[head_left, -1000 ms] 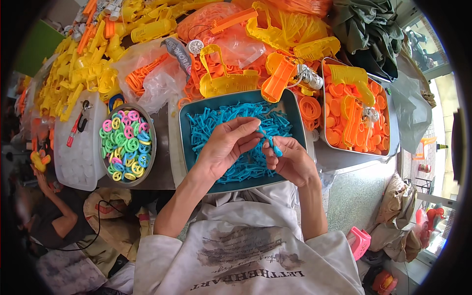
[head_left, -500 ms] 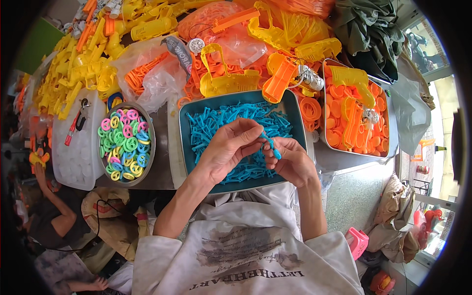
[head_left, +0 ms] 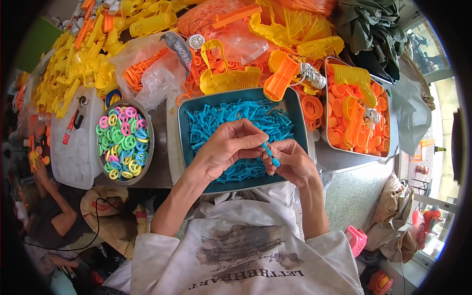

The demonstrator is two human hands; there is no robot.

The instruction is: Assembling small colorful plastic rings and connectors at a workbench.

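Between my two hands is a small blue plastic part, slim with a rounded end (head_left: 275, 162). My left hand (head_left: 230, 147) pinches its upper end between thumb and fingertips. From the other side my right hand (head_left: 293, 160) grips it lower down, its fingers curled in and partly hidden. Both hands are above a dark teal tray (head_left: 185, 140), which holds a heap of similar slender blue plastic parts (head_left: 216, 118). My hands cover part of that heap.
Left of the tray, a round metal bowl (head_left: 151, 147) holds colourful plastic rings beside a translucent white tub (head_left: 60, 162). A metal tray (head_left: 391, 142) of orange pieces stands right. Yellow plastic shells (head_left: 231, 81) lie behind. A co-worker's arm (head_left: 56, 196) shows far left.
The blue part has tilted slightly, while my hands stay close together in almost the same place. At far left, the co-worker's hand has shifted a little.
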